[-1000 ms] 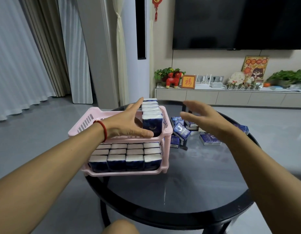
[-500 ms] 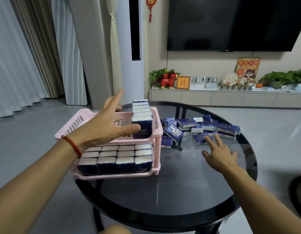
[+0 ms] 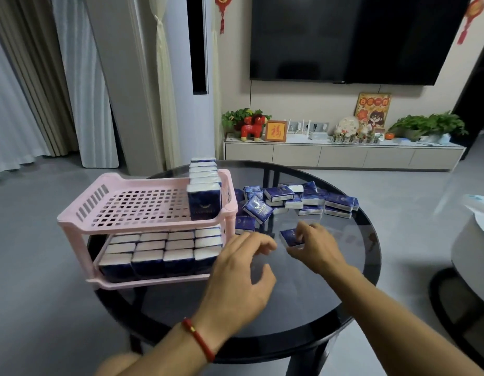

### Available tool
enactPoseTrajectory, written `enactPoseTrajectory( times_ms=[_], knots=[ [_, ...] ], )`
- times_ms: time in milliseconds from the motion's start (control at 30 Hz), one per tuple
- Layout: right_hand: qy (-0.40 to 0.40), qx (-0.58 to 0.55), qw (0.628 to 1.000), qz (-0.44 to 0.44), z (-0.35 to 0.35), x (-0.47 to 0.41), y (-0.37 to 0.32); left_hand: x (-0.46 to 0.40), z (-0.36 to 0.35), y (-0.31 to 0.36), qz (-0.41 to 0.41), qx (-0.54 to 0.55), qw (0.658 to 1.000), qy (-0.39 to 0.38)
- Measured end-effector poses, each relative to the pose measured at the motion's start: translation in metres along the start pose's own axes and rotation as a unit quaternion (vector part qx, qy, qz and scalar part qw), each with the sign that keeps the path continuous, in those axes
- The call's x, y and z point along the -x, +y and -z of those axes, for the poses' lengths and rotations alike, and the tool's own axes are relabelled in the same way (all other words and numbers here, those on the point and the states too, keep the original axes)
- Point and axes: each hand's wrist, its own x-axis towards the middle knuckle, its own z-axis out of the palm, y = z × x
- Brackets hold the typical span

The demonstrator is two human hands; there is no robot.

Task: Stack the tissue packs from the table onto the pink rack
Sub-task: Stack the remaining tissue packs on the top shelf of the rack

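Withdrawn from the pink rack (image 3: 143, 207), left hand (image 3: 240, 275) hovers loosely curled, empty; right hand (image 3: 314, 248) pinches a tissue pack (image 3: 291, 237) at frame centre: pickup step, next a carry to the upper tier

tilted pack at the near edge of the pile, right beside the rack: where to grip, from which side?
A judgement: pinch the tilted pack across its two long side edges, coming from above and the near side. Its broad printed face tips up toward the camera, the rack blocks the left, and other packs crowd behind.

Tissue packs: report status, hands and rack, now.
Right hand pinching one tissue pack off the table. Left hand open, empty. Pink rack: bottom tier full, top tier one row. Nothing in the way.
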Motion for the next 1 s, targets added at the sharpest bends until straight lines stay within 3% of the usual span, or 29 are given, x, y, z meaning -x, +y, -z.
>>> enactPoseTrajectory(
  times_ms=[100,167,333,433,800,1000],
  knots=[
    [-0.024,-0.096,0.994,0.056,0.011,0.022,0.007,0.008,-0.010,-0.018,0.158,0.033,0.982,-0.101],
    [-0.039,-0.148,0.982,0.107,0.024,0.041,0.007,0.010,-0.010,-0.024,0.253,0.078,0.958,-0.109],
    [-0.041,-0.243,0.941,0.230,0.061,0.085,-0.012,0.014,-0.014,-0.017,0.341,0.218,0.906,-0.125],
    [-0.043,-0.204,0.931,0.300,0.067,0.104,-0.023,0.013,-0.008,-0.007,0.324,0.301,0.889,-0.116],
    [0.016,-0.318,0.901,0.295,0.080,0.113,-0.093,0.026,0.041,-0.011,0.159,0.221,0.962,0.021],
    [0.080,-0.369,0.879,0.292,0.093,0.091,-0.141,0.016,0.073,-0.020,0.103,0.136,0.958,0.229]
  ],
)
